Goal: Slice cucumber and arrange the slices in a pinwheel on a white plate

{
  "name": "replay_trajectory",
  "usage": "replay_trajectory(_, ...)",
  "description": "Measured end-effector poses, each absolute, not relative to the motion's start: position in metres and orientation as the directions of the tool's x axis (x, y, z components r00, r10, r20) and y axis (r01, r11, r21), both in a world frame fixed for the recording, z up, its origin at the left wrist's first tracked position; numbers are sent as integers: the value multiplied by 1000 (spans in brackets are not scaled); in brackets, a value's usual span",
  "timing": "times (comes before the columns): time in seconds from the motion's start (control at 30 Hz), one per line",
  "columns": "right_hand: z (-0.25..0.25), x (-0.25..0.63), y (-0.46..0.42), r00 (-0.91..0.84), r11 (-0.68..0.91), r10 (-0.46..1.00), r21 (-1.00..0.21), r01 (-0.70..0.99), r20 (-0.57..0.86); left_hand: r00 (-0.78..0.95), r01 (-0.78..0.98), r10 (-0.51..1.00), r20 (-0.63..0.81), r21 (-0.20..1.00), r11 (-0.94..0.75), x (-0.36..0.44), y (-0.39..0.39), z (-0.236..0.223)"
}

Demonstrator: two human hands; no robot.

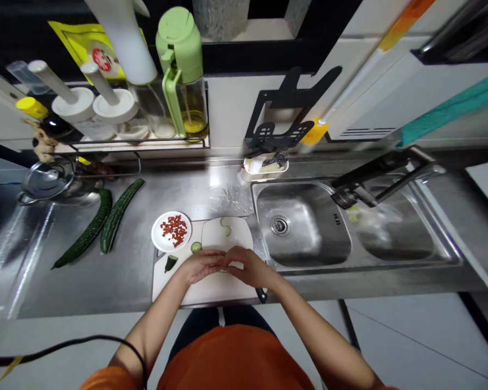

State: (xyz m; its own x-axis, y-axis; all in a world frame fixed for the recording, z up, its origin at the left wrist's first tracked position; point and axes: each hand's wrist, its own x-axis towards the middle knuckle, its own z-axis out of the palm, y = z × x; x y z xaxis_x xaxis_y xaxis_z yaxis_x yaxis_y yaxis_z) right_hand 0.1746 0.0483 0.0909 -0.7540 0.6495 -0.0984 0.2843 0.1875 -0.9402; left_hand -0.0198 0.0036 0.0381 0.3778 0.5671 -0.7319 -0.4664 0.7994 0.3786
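Observation:
Over the front of the white cutting board [211,290], my left hand [203,265] is held palm up with its fingers stretched out. My right hand [248,265] bends over the left fingertips, its fingers curled and touching them; whatever may be between them is too small to make out. Behind the hands lies a white square plate or small board [239,233] with thin cucumber slices [226,229] on it. A round cucumber slice [196,247] and a cucumber end piece [171,263] lie by my left hand. A black knife handle [262,295] pokes out at the board's right edge.
A white plate of diced reddish-brown pieces [158,237] sits on the board's back left corner. Two whole cucumbers [120,216] rest on the steel counter [77,290]. To the right is a double sink [309,216] under a black faucet [374,176]. An oil bottle [183,70] and jars stand behind.

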Motion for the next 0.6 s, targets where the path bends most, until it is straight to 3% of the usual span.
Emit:
replay_trajectory(0.2, 93, 176, 54, -695, 84, 707, -961, 262, -128, 366, -510, 575, -732, 359, 782, -24, 5, 33)
replay_trajectory(0.33, 92, 178, 57, -716, 65, 682, -962, 264, -150, 393, -548, 539, -745, 281, 788, -22, 6, 27)
replay_trajectory(0.6, 97, 181, 62, -882, 398, 465, -908, 131, 77, 519, -482, 387, -762, 114, 869, -8, 5, 25)
